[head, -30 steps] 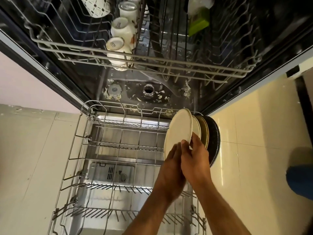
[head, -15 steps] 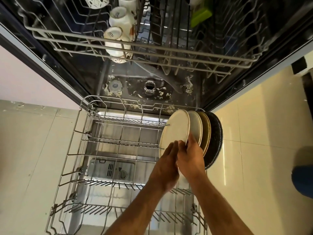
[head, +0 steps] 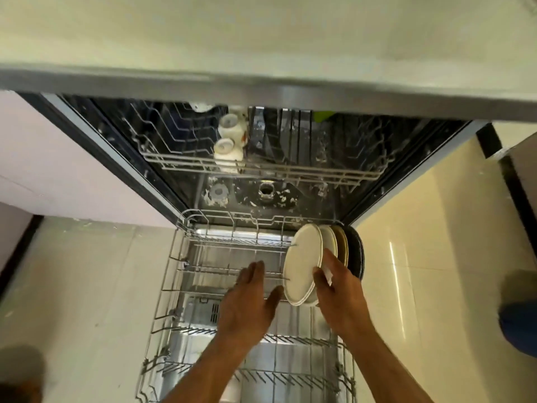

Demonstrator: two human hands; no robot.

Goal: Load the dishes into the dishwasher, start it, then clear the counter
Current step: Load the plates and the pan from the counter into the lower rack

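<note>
The dishwasher stands open with its lower rack pulled out over the door. Several plates stand on edge at the rack's right side: a cream plate in front, paler ones behind it, and a dark plate at the far right. My right hand holds the lower rim of the front cream plate, thumb on its face and fingers behind. My left hand hovers with spread fingers over the rack wires, just left of the plate and apart from it. White cups sit upside down in the upper rack.
The counter edge overhangs the dishwasher at the top. Cream floor tiles lie on both sides of the open door. A blue object sits at the right edge. Food scraps litter the tub floor.
My left hand has come off the front plate and moved left with its fingers spread. The camera has pulled back and up, so the counter edge now shows.
</note>
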